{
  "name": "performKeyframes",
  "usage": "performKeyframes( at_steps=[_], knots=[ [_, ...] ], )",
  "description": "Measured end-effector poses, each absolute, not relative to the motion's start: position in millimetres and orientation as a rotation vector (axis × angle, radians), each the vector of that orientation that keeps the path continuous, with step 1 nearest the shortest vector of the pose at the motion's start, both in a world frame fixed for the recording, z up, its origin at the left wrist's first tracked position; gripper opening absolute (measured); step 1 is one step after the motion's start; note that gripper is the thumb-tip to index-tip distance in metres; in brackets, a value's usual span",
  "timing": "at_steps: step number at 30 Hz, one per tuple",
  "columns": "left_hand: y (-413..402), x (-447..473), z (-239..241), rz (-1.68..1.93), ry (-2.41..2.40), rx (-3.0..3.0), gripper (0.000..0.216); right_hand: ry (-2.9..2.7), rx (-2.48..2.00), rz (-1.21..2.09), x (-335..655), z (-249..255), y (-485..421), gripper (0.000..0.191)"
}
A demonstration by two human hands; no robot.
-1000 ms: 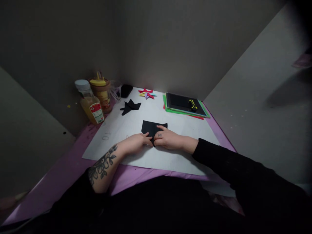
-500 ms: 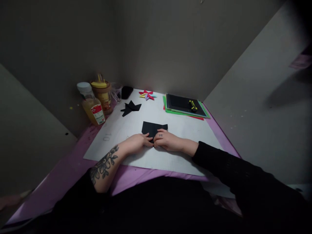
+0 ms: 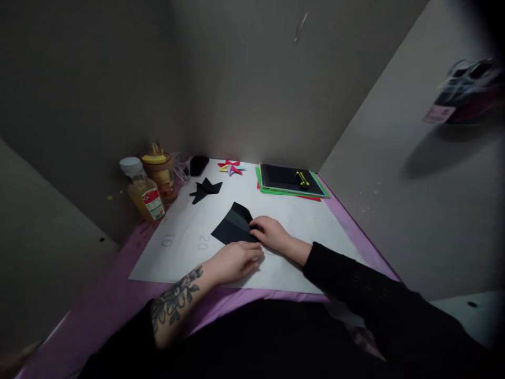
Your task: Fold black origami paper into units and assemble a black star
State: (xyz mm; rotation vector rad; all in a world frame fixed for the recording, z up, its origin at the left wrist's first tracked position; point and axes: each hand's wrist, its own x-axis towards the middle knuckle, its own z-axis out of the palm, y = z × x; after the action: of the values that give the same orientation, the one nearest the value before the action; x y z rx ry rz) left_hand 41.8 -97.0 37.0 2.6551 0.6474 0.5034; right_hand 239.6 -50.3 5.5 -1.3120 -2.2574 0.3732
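A creased sheet of black paper (image 3: 233, 223) lies turned at an angle on the white sheet (image 3: 292, 266) in front of me. My right hand (image 3: 271, 233) has its fingers closed at the paper's right edge and covers that part of it. Along the lower edge rests my left hand (image 3: 236, 261), its fingers stretched out to the right and partly over the paper. Farther back on the left is a folded black paper star piece (image 3: 205, 190).
A multicoloured paper star (image 3: 231, 168) sits at the back beside a dark phone-like object (image 3: 199, 165). A juice bottle (image 3: 144, 195) and a yellow-lidded cup (image 3: 160, 171) stand at left. Stacked coloured paper (image 3: 276, 179) carries a yellow-and-black tool (image 3: 302, 180) at back right.
The black paper has been turned and opened out, showing a crease across it. My left hand has moved down off its grip and lies flatter; my right hand is at the right edge.
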Motion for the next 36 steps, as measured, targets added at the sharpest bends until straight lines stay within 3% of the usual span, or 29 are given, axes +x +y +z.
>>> performKeyframes(
  at_steps=[3, 5, 7, 8, 11, 14, 20, 27, 36],
  knots=[
    [-81.7, 31.2, 47.5, 0.809, 0.971, 2.583, 0.02, -2.132, -1.27, 0.535, 242.1, 6.1, -35.8, 0.031],
    [-63.8, 26.9, 50.1, 0.935, 1.273, 2.468, 0.035, -2.187, -1.163, 0.677, 245.1, 14.9, -19.3, 0.041],
    [-42.1, 28.5, 45.9, 0.838, 1.295, 2.319, 0.059, -2.338, -1.026, 0.694, 246.1, 26.6, -0.3, 0.036],
    [-31.1, 31.6, 41.3, 0.746, 1.242, 2.219, 0.06, -2.396, -0.968, 0.644, 245.5, 31.9, 8.9, 0.029],
    [-4.0, 45.4, 24.3, 0.66, 1.202, 2.032, 0.043, -2.376, -0.944, 0.347, 240.8, 38.4, 28.5, 0.024],
    [7.8, 56.1, 14.5, 0.758, 1.377, 1.931, 0.041, -2.295, -1.038, 0.199, 238.2, 29.0, 32.5, 0.029],
    [11.7, 49.6, 24.0, 0.696, 1.325, 1.98, 0.04, -2.638, -1.087, 0.409, 247.5, 3.4, 27.1, 0.057],
    [43.2, 34.5, 26.8, 0.593, 1.042, 2.267, 0.038, -2.727, -1.021, 0.487, 256.8, 17.5, 50.2, 0.084],
    [62.8, 34.0, 21.8, 0.579, 1.12, 2.313, 0.035, -2.777, -0.988, 0.405, 254.9, 21.4, 54.8, 0.069]
  ],
)
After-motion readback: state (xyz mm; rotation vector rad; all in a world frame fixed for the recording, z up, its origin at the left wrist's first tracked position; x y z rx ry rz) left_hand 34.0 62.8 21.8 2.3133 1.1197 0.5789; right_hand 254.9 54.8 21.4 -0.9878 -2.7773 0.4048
